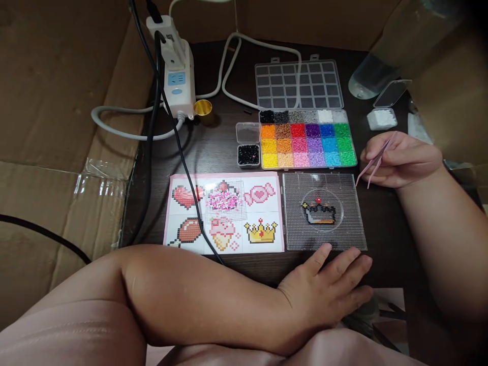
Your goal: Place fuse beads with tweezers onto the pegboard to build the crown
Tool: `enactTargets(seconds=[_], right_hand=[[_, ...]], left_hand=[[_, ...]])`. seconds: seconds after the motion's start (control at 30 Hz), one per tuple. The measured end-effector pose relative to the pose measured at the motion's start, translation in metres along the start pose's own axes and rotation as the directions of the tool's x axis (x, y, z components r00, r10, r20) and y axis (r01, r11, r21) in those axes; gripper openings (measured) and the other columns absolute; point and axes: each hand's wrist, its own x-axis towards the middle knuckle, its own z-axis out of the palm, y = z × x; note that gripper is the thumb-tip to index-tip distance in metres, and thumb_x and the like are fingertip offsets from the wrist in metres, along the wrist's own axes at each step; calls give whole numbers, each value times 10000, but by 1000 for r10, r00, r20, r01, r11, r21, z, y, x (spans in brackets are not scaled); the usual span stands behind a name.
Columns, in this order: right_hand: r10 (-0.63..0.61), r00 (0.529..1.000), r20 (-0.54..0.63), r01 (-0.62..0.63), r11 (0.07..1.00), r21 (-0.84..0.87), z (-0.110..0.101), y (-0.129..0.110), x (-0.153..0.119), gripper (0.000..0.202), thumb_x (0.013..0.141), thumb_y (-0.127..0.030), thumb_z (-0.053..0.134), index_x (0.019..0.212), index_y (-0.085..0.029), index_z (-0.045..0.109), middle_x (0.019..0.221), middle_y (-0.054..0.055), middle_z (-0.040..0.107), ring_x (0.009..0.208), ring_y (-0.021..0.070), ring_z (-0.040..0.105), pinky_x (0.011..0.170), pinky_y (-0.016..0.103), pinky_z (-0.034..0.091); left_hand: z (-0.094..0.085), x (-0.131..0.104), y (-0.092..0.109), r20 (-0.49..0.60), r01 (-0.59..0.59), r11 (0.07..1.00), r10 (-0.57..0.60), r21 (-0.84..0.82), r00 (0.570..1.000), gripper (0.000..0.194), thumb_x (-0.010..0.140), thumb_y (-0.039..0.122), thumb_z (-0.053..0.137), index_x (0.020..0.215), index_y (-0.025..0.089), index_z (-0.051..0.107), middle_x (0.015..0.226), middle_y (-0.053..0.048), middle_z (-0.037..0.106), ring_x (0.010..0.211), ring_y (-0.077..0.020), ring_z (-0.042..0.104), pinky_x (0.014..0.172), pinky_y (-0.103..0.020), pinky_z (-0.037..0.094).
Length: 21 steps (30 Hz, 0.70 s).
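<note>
My right hand (404, 157) grips pink tweezers (375, 161), their two tips apart, beyond the right edge of a clear pegboard (297, 236). On that board lies a partly filled crown of beads (319, 212), with a black outline, a red bead on top, and some white and orange at the base. My left hand (328, 284) rests flat with fingers spread, its fingertips at the board's near edge. To the left is a pattern sheet (263, 203) with pixel pictures, among them a yellow crown (261, 232). A smaller pegboard with pink beads (223, 201) lies over the sheet.
Behind the pegboard stands an open bead box (308, 140) sorted by colour. Beside it are a small box of black beads (248, 155) and a box of white beads (382, 118). A gold cup (203, 109), power strip (178, 81), bottle (364, 81) and black cable (183, 157) are around.
</note>
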Motion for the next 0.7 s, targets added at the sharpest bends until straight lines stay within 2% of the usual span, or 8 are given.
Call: enactTargets(seconds=[0.2,0.37,0.47,0.6,0.7], right_hand=[[17,1000,-15,-17,1000,-8,1,-1,0,201,714,-351,779,801,-200,678,458,-90,262,342,-20,216,380,158,216],[14,1000,-19,-15,1000,-25,2,-1,-1,211,735,-381,747,797,-201,657,460,-96,215,330,-16,215,378,158,206],[27,999,-30,-28,999,-19,2,-1,0,202,762,-393,724,813,-213,649,465,-106,163,324,-19,177,380,162,185],[56,998,-26,-57,998,-17,2,-1,0,175,836,-397,647,841,-225,617,511,-112,84,353,-16,93,386,161,135],[75,995,-60,-74,997,20,1,-1,0,170,841,-390,638,833,-225,597,525,-107,69,375,-6,57,380,183,96]], left_hand=[[-1,-1,0,41,-3,1000,3,5,999,381,947,320,433,1310,403,517,1488,-24,396,1375,-262,309,1071,-473,237],[-3,-1,-1,115,-5,1000,7,-18,993,471,918,429,471,1383,360,443,1516,-50,348,1405,-277,247,1077,-469,257],[-6,0,-2,154,-13,1000,16,-19,988,470,922,405,455,1389,351,437,1520,-38,342,1412,-252,243,1083,-452,259],[-6,0,-3,142,-9,1000,12,-22,990,446,929,348,433,1375,358,455,1513,-21,355,1409,-226,264,1091,-444,240],[-6,0,-3,129,4,1000,0,-30,992,442,924,349,437,1365,374,463,1509,-24,361,1406,-234,275,1084,-460,237]])
